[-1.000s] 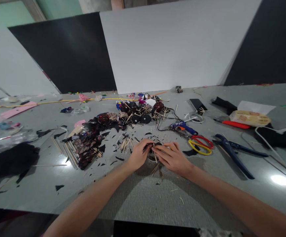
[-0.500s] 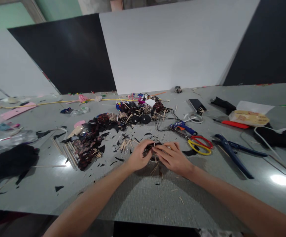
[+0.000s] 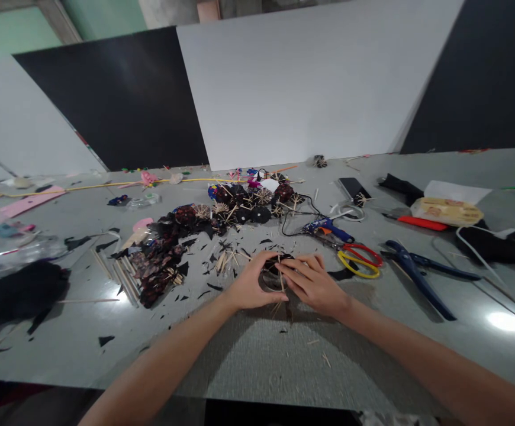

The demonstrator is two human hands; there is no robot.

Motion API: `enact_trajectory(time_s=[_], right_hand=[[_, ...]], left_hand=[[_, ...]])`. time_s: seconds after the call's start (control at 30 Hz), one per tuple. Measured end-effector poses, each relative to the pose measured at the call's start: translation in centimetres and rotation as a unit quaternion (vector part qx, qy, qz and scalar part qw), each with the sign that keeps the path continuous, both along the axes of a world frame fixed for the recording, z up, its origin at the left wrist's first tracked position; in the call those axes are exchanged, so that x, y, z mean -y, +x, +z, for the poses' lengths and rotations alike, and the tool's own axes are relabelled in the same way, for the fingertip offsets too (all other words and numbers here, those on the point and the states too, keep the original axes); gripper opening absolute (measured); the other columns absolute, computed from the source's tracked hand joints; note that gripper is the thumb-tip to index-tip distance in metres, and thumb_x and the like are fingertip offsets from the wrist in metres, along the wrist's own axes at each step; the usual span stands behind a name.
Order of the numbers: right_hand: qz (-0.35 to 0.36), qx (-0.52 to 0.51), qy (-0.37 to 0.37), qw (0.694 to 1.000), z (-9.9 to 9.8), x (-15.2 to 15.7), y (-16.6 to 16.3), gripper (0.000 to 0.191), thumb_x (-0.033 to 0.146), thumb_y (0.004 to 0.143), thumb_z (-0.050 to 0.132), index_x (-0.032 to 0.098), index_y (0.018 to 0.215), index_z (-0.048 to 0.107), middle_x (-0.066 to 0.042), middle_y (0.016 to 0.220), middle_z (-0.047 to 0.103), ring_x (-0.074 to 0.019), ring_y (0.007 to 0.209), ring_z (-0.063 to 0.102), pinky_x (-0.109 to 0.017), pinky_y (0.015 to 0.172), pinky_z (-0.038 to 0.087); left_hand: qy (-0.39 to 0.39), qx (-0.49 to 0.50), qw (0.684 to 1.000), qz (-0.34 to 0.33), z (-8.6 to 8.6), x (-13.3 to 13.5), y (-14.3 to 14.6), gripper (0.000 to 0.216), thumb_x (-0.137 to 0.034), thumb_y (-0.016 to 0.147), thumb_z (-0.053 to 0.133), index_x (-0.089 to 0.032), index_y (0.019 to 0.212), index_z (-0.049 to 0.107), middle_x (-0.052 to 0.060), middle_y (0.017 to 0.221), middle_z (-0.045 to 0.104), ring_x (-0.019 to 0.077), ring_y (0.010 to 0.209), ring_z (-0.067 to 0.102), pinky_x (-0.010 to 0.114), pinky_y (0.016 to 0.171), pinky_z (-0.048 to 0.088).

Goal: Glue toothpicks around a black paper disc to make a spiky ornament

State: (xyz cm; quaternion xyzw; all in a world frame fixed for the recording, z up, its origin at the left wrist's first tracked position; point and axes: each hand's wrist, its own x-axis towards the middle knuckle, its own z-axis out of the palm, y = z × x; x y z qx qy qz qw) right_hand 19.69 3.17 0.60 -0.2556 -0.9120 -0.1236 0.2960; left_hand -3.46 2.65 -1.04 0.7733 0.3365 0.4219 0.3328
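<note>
In the middle of the table, both hands are around a small round piece (image 3: pixel 272 278) with a dark rim and a thin wooden stick across it. My left hand (image 3: pixel 253 283) curves about its left side, thumb and fingers wide apart and touching the rim. My right hand (image 3: pixel 313 284) presses its bent fingers on the dark upper right part, which they partly hide. Thin wooden sticks (image 3: pixel 227 259) lie just left of the hands among black scraps. To the right rest scissors (image 3: pixel 359 260) with red and yellow handles and a blue glue gun (image 3: pixel 328 229).
Dark decorated pieces with stick bursts (image 3: pixel 248 204) form a heap behind the hands. Blue-handled cutters (image 3: pixel 417 278), a red-handled knife (image 3: pixel 421 223) and a phone (image 3: pixel 353 188) lie right. Dark cloth (image 3: pixel 18 293) and plastic bags (image 3: pixel 26 251) sit left. Boards (image 3: pixel 311 89) stand behind.
My left thumb has moved down and away from the fingers, so the hand now spans the round piece and shows its inside. My right hand stays almost in place.
</note>
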Motion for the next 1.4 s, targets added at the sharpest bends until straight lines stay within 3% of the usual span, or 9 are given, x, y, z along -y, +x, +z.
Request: enact_trajectory(time_s=[0.2,0.47,1.4], right_hand=[[0.003,0.004,0.008,1.0,0.02,-0.09,0.05,0.041,0.023,0.105,0.052,0.02,0.145,0.061,-0.013,0.127,0.071,-0.0267,0.111,0.06,-0.045,0.098,0.048],[0.031,0.021,0.04,0.999,-0.05,-0.09,0.05,0.035,0.017,0.103,0.054,0.015,0.135,0.067,-0.014,0.127,0.072,-0.0271,0.117,0.06,-0.047,0.102,0.047],[0.014,0.008,0.022,1.0,-0.28,-0.07,0.06,0.041,0.02,0.103,0.054,0.016,0.144,0.06,-0.014,0.128,0.072,-0.027,0.117,0.06,-0.045,0.1,0.048]], left_hand=[[0.002,-0.017,1.0,0.009,-0.12,-0.06,0.14,0.105,-0.059,0.06,0.095,-0.026,0.147,0.045,0.017,0.144,0.055,0.0376,0.133,0.055,0.058,0.116,0.043],[0.017,-0.018,1.0,0.018,0.16,0.08,0.35,0.093,-0.05,0.068,0.093,-0.025,0.144,0.046,0.015,0.14,0.057,0.0345,0.13,0.058,0.055,0.113,0.047],[0.02,-0.011,0.999,0.022,0.53,0.29,0.46,0.082,-0.045,0.073,0.088,-0.023,0.14,0.047,0.015,0.136,0.058,0.0328,0.128,0.058,0.053,0.112,0.047]])
